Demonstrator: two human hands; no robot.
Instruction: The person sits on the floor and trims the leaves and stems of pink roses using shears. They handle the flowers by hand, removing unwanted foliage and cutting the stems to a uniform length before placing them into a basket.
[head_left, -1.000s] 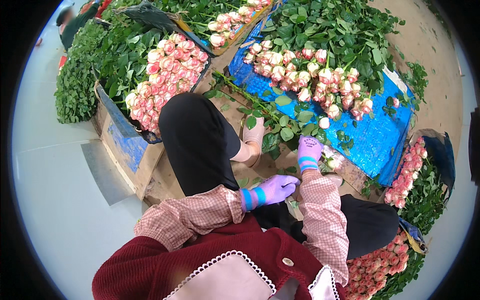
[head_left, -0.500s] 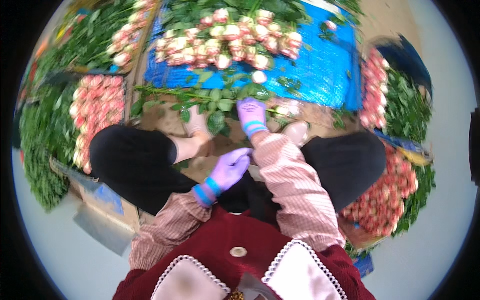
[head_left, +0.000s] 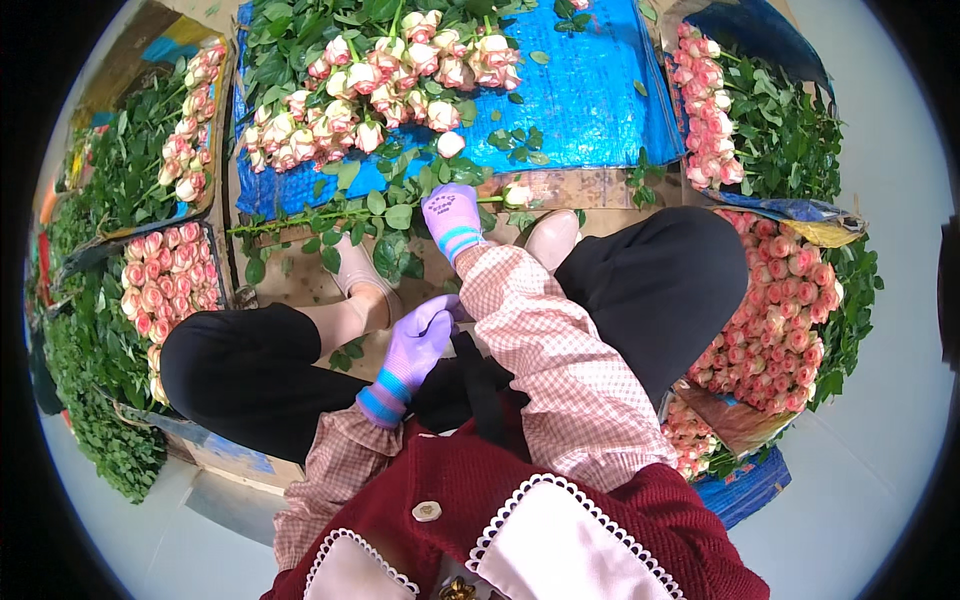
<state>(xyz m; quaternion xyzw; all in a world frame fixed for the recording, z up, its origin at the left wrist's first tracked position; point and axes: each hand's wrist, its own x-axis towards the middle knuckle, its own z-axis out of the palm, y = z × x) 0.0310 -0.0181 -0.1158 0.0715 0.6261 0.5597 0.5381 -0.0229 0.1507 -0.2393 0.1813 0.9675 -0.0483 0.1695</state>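
My right hand [head_left: 455, 212], in a purple knit glove with a blue-striped cuff, is closed around the stem of a rose [head_left: 518, 195]. Its pale pink-white bloom points right of the fist, and the leafy stem stretches out to the left. Nearer to me, above my lap, is my left hand [head_left: 415, 348] in a matching glove. Its fingers are curled together with the thumb on top; whether anything is inside is hidden. Beyond the right hand, a pile of cut pink-and-white roses [head_left: 385, 85] lies on a blue plastic sheet [head_left: 590, 110].
Roses bunched in upright rows stand in containers at left [head_left: 168, 275] and right [head_left: 775, 310]. More roses [head_left: 705, 105] are at the far right. Loose leaves [head_left: 397, 258] lie by my feet. A single rose head [head_left: 450, 144] rests at the sheet's near edge.
The whole view has shifted, with the sheet and rose pile now farther left. The held rose's bloom, blurred before, now shows clearly. Both hands keep much the same pose.
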